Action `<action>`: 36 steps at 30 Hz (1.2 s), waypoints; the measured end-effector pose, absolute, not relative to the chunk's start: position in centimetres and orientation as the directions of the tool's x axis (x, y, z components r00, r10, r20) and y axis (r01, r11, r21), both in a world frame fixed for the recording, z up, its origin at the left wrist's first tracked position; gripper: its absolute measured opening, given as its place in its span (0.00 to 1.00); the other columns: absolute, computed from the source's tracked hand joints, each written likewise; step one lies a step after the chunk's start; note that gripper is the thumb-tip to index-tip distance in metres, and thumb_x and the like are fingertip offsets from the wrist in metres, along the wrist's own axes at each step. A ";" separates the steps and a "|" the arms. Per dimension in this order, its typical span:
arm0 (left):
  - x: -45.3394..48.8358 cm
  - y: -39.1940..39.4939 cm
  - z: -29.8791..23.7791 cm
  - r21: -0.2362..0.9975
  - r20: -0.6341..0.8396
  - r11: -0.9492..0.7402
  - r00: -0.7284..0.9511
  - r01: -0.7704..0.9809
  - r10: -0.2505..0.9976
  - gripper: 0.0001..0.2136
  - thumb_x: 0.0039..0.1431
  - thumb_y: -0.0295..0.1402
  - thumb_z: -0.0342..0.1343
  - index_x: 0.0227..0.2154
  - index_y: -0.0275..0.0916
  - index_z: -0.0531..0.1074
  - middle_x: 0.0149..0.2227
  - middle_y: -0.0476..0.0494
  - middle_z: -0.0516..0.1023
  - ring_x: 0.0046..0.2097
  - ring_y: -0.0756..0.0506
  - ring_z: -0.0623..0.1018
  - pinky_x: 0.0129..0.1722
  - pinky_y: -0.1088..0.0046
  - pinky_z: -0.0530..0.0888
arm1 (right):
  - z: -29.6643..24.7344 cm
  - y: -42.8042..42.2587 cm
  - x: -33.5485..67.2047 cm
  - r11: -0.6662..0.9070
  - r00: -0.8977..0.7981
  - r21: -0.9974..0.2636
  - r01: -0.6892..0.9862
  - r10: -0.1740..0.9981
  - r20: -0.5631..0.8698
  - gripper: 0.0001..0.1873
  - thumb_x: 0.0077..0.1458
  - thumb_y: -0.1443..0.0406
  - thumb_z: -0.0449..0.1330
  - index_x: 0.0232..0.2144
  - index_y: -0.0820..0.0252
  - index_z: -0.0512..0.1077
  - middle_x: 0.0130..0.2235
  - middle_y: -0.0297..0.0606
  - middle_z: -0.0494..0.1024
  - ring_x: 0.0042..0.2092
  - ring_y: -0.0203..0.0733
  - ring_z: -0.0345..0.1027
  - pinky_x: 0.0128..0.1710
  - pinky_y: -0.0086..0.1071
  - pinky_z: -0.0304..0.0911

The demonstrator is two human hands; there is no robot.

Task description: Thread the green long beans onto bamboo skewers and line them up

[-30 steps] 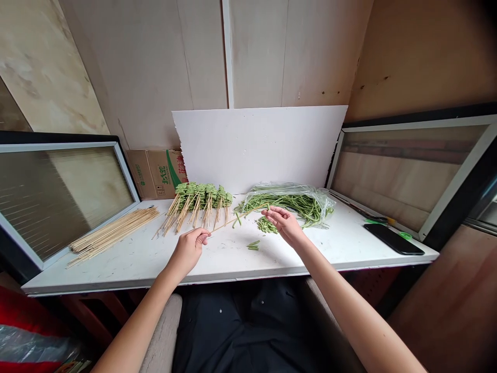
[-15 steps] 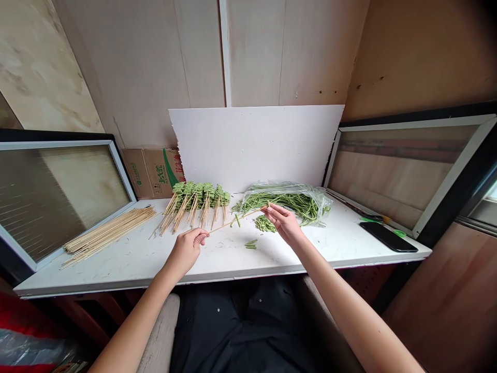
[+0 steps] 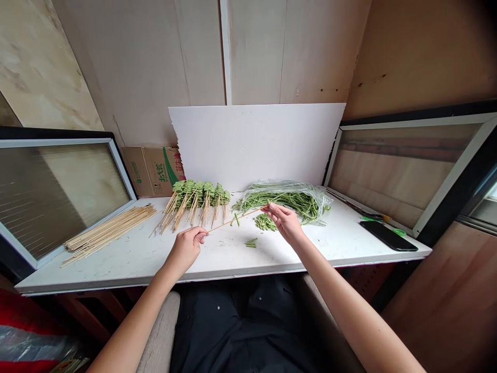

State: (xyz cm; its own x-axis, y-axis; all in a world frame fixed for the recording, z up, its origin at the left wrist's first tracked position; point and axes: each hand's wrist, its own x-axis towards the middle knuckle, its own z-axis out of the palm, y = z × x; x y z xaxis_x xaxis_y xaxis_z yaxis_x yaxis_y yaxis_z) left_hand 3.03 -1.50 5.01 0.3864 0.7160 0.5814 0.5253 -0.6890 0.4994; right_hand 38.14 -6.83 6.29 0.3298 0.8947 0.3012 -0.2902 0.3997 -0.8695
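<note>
My left hand (image 3: 187, 247) pinches the near end of a thin bamboo skewer (image 3: 229, 223) that slants up and to the right over the white table (image 3: 135, 259). One green bean piece (image 3: 237, 219) is threaded on it. My right hand (image 3: 285, 221) has its fingertips pinched at the skewer's far tip, beside a small heap of cut green bean pieces (image 3: 264, 223). What the pinch holds is too small to make out. Behind it lies a clear plastic bag of long green beans (image 3: 289, 199).
Finished bean skewers (image 3: 198, 199) fan out at the back centre. A pile of bare bamboo skewers (image 3: 106, 233) lies on the left. Two loose bean bits (image 3: 251, 242) rest near the front. A black phone (image 3: 388, 235) and green-handled scissors (image 3: 373, 216) sit on the right. A cardboard box (image 3: 153, 170) stands behind.
My right hand's fingers have drawn together at the skewer's tip. The left hand has kept its hold, and the view has shifted slightly.
</note>
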 end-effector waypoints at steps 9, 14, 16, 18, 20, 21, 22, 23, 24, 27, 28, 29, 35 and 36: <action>3.1 -1.5 4.9 0.506 0.602 -0.684 0.353 0.525 0.716 0.11 0.66 0.32 0.51 0.34 0.41 0.79 0.28 0.46 0.81 0.31 0.44 0.80 0.37 0.70 0.75 | 6.4 -6.9 37.9 0.388 0.334 -0.851 -0.354 0.902 0.272 0.23 0.40 0.54 0.83 0.40 0.53 0.87 0.42 0.40 0.88 0.53 0.51 0.81 0.53 0.38 0.75; 3.1 -1.6 5.0 0.513 0.604 -0.682 0.346 0.521 0.718 0.11 0.67 0.32 0.51 0.33 0.41 0.79 0.27 0.46 0.81 0.31 0.44 0.80 0.36 0.71 0.75 | 6.3 -6.8 38.0 0.381 0.295 -0.838 -0.391 0.914 0.278 0.21 0.43 0.54 0.82 0.40 0.53 0.86 0.43 0.39 0.87 0.53 0.48 0.81 0.50 0.32 0.78; 3.2 -1.7 5.0 0.518 0.600 -0.678 0.344 0.521 0.723 0.11 0.67 0.32 0.51 0.34 0.41 0.79 0.27 0.46 0.81 0.31 0.44 0.80 0.37 0.71 0.75 | 6.2 -6.8 38.0 0.388 0.276 -0.831 -0.398 0.915 0.294 0.19 0.47 0.54 0.81 0.40 0.53 0.86 0.44 0.38 0.87 0.54 0.47 0.81 0.49 0.30 0.78; 3.2 -1.8 5.2 0.521 0.594 -0.675 0.345 0.522 0.726 0.12 0.67 0.31 0.51 0.34 0.41 0.80 0.28 0.46 0.81 0.31 0.44 0.80 0.37 0.70 0.75 | 6.2 -6.8 38.1 0.393 0.273 -0.825 -0.405 0.913 0.301 0.19 0.48 0.54 0.80 0.41 0.52 0.86 0.45 0.38 0.87 0.55 0.47 0.81 0.48 0.28 0.79; 3.2 -1.9 5.3 0.522 0.592 -0.675 0.348 0.522 0.727 0.12 0.67 0.31 0.51 0.34 0.41 0.80 0.28 0.46 0.82 0.32 0.44 0.80 0.37 0.70 0.75 | 6.1 -6.7 38.1 0.394 0.279 -0.824 -0.407 0.913 0.298 0.19 0.47 0.54 0.81 0.41 0.52 0.85 0.45 0.38 0.87 0.55 0.48 0.81 0.48 0.28 0.79; 3.2 -1.9 5.3 0.522 0.593 -0.676 0.348 0.521 0.726 0.12 0.67 0.31 0.51 0.34 0.41 0.80 0.28 0.46 0.81 0.32 0.44 0.80 0.38 0.70 0.75 | 6.2 -6.7 38.1 0.393 0.281 -0.825 -0.406 0.913 0.297 0.20 0.47 0.54 0.81 0.41 0.52 0.85 0.46 0.38 0.87 0.56 0.49 0.81 0.49 0.29 0.79; 3.2 -1.9 5.3 0.522 0.594 -0.676 0.347 0.520 0.726 0.12 0.67 0.31 0.51 0.33 0.41 0.80 0.28 0.46 0.81 0.32 0.44 0.80 0.38 0.70 0.75 | 6.2 -6.7 38.1 0.392 0.282 -0.826 -0.405 0.913 0.295 0.20 0.47 0.54 0.81 0.41 0.52 0.85 0.46 0.38 0.87 0.56 0.49 0.81 0.49 0.29 0.79; 3.2 -1.9 5.3 0.524 0.594 -0.676 0.346 0.519 0.726 0.12 0.67 0.31 0.51 0.33 0.41 0.80 0.28 0.46 0.81 0.32 0.44 0.80 0.38 0.70 0.75 | 6.3 -6.8 38.0 0.392 0.285 -0.826 -0.405 0.913 0.294 0.20 0.47 0.54 0.81 0.41 0.53 0.85 0.46 0.39 0.86 0.56 0.50 0.81 0.49 0.30 0.79; 3.2 -1.9 5.3 0.527 0.592 -0.674 0.345 0.518 0.728 0.12 0.66 0.32 0.51 0.33 0.41 0.80 0.28 0.46 0.81 0.32 0.44 0.80 0.37 0.70 0.75 | 6.3 -6.8 38.0 0.392 0.286 -0.826 -0.405 0.912 0.293 0.20 0.47 0.54 0.80 0.41 0.53 0.85 0.46 0.39 0.86 0.57 0.50 0.81 0.49 0.30 0.79; 3.2 -1.9 5.2 0.535 0.580 -0.665 0.346 0.521 0.738 0.12 0.66 0.32 0.51 0.33 0.41 0.80 0.28 0.46 0.81 0.31 0.44 0.80 0.38 0.70 0.75 | 6.6 -7.1 37.8 0.388 0.285 -0.827 -0.406 0.914 0.289 0.20 0.47 0.54 0.80 0.41 0.54 0.85 0.45 0.39 0.86 0.57 0.51 0.80 0.48 0.30 0.80; 3.2 -1.9 5.2 0.536 0.576 -0.662 0.347 0.523 0.740 0.12 0.66 0.32 0.51 0.33 0.41 0.80 0.28 0.46 0.81 0.31 0.44 0.80 0.38 0.70 0.75 | 6.7 -7.1 37.7 0.387 0.283 -0.828 -0.406 0.915 0.289 0.20 0.47 0.54 0.80 0.41 0.54 0.85 0.45 0.39 0.86 0.58 0.51 0.80 0.48 0.30 0.80; 3.2 -1.9 5.3 0.538 0.573 -0.660 0.348 0.524 0.742 0.12 0.66 0.31 0.51 0.33 0.41 0.80 0.28 0.46 0.81 0.31 0.44 0.80 0.37 0.70 0.75 | 6.8 -7.2 37.7 0.386 0.282 -0.829 -0.405 0.915 0.288 0.20 0.47 0.54 0.80 0.41 0.54 0.85 0.45 0.39 0.86 0.58 0.52 0.80 0.47 0.31 0.80; 3.3 -2.2 5.5 0.546 0.565 -0.658 0.352 0.519 0.746 0.12 0.65 0.30 0.51 0.33 0.41 0.80 0.28 0.46 0.82 0.31 0.45 0.80 0.37 0.71 0.75 | 6.9 -7.3 37.5 0.385 0.298 -0.826 -0.411 0.913 0.277 0.21 0.46 0.54 0.81 0.40 0.54 0.85 0.44 0.39 0.86 0.56 0.51 0.81 0.47 0.30 0.80; 3.3 -2.2 5.5 0.545 0.565 -0.658 0.352 0.520 0.746 0.12 0.65 0.30 0.51 0.33 0.41 0.80 0.28 0.46 0.82 0.31 0.44 0.80 0.37 0.71 0.75 | 6.9 -7.3 37.5 0.384 0.299 -0.827 -0.412 0.914 0.276 0.21 0.46 0.54 0.81 0.40 0.54 0.85 0.44 0.39 0.86 0.56 0.51 0.81 0.47 0.30 0.80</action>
